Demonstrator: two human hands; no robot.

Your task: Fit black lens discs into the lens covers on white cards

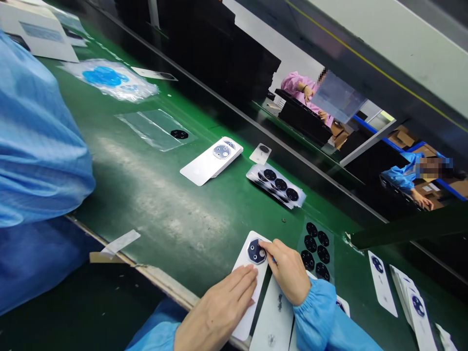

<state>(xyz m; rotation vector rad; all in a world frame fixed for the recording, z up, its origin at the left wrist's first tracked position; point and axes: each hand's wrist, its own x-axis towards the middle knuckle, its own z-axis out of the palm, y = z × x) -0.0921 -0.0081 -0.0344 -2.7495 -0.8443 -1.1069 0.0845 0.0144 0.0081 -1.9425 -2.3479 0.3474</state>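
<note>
A white phone-shaped panel (241, 314) lies near the table's front edge, with a dark camera-lens sticker (255, 253) on its upper end. My left hand (221, 307) rests flat across the panel, fingers stretched out. At the sticker's right edge, my right hand (288, 273) pinches with thumb and index finger; a speck of blue shows beneath that hand. Under my right wrist lies another white panel (268, 321) with dark marks, partly covered. Just right of my right hand is a clear sheet (317, 251) bearing several round black lens stickers.
Farther along the green table (157, 195) lie a stack of white panels (201, 168), a pile of sticker sheets (276, 187) and a plastic bag (109, 80). More panels (409, 297) sit at right. A blue-sleeved person (40, 126) is at left; others work beyond the partition.
</note>
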